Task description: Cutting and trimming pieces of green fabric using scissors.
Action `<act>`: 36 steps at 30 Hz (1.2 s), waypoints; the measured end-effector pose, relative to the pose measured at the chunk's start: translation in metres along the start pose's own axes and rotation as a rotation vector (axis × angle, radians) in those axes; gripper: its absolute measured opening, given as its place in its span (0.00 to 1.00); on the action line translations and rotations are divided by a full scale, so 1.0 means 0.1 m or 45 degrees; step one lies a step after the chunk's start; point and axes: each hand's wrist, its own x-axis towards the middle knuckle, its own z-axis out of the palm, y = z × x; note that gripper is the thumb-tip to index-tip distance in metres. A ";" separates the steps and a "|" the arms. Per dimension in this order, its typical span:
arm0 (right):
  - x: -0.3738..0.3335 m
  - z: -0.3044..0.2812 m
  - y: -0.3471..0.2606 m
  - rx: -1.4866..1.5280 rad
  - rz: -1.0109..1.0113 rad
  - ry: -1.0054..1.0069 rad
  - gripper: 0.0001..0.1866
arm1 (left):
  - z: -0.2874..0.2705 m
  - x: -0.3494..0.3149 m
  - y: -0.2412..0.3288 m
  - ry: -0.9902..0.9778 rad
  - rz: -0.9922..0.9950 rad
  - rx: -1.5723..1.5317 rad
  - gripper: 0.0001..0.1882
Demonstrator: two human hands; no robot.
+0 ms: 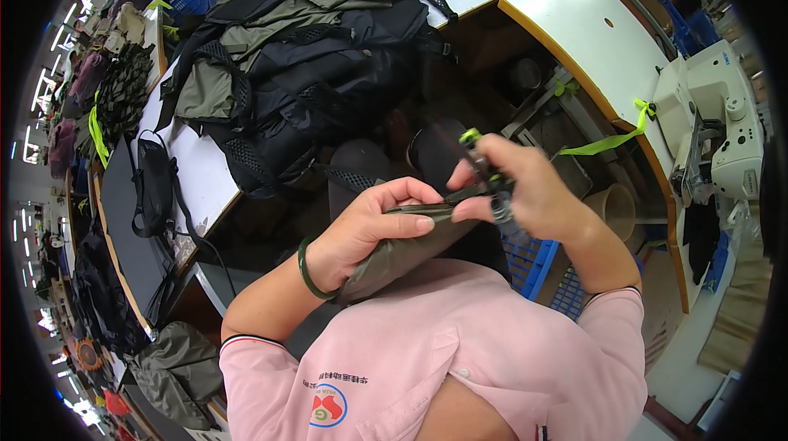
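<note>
The olive fabric piece (402, 256) sits before your chest, its edge pinched in the fingers of your left hand (373, 223). Your right hand's (532, 186) fingers close around a blurred dark tool (497, 186) near that edge. Your pink shirt (492, 322) bears a round printed emblem (329, 406) and lettering (335, 378). Beyond, a black-and-olive backpack (304, 96) lies on the white counter (199, 172).

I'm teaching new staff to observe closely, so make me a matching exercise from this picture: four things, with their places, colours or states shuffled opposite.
Things:
1. Left hand
2. Right hand
3. Sewing machine
4. Black-and-olive bag

Descriptions:
A. White, at the picture's right
B. Gripping a blurred tool
C. Lying on a white table
D. Holding olive fabric, with a green bangle at its wrist

Pairs: 1-D, 2-B, 3-A, 4-C
</note>
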 end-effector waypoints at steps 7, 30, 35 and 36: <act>0.05 0.15 0.24 0.490 0.204 -0.146 0.12 | -0.17 -0.08 -0.04 0.050 0.216 0.376 0.16; -0.07 -0.18 0.27 -0.785 -0.217 -0.098 0.31 | -0.22 -0.01 -0.16 0.072 0.263 0.239 0.14; -0.13 -0.21 0.27 -0.853 -0.230 -0.155 0.29 | -0.22 0.01 -0.20 0.037 0.285 0.365 0.14; -0.13 -0.20 0.25 -0.857 -0.216 -0.158 0.29 | -0.22 0.01 -0.20 0.037 0.285 0.364 0.14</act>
